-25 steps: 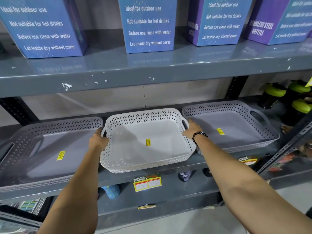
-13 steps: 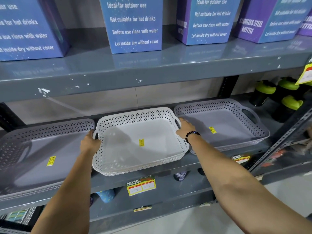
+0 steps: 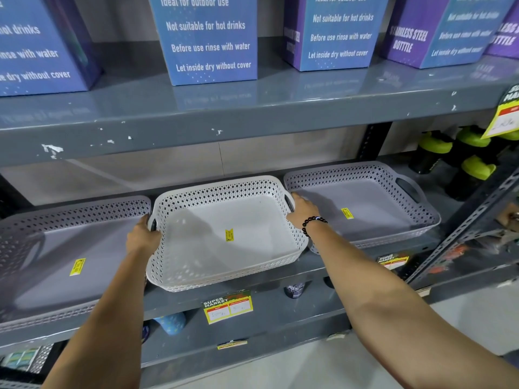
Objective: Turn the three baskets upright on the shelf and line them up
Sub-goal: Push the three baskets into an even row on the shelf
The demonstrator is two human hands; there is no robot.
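Both hands (image 3: 141, 238) hold white basket (image 3: 196, 265) (empty).

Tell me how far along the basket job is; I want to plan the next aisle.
Nearly done. All three baskets sit open side up in a row: left grey basket, white basket, right grey basket. The left hand and right hand grip the white one, whose front overhangs the shelf edge. Left: push it back level.

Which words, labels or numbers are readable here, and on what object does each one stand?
"Ideal for outdoor use / Not suitable for hot drinks / Before use rinse with water / Let inside dry without cover": blue box.
"STAINLESS STEEL BOTTLE": purple box.
"SUPER MARKET": shelf price tag; its handwritten prices are unreadable.
Yellow sticker in the white basket: too small to read.
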